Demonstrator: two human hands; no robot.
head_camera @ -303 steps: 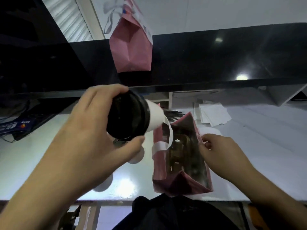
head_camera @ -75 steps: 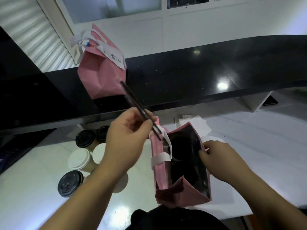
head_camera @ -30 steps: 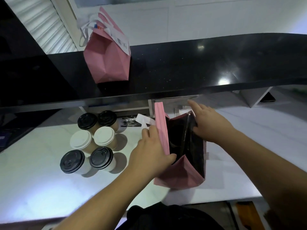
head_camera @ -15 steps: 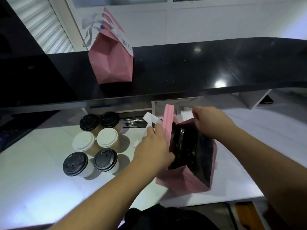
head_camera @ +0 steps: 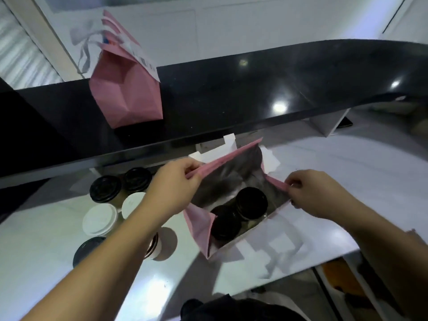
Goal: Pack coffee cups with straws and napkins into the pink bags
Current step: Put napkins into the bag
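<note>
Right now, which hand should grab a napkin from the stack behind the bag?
Probably the right hand. The napkin stack lies just beyond the open pink bag on its side, while the left hand pinches the far edge nearer the cups.

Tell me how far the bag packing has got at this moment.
Done: one pink bag stands closed on the black counter. In hand: left hand and right hand pinch the open bag's rim, two black-lidded cups inside. Left: six loose cups; no straws or napkins visible inside.
</note>
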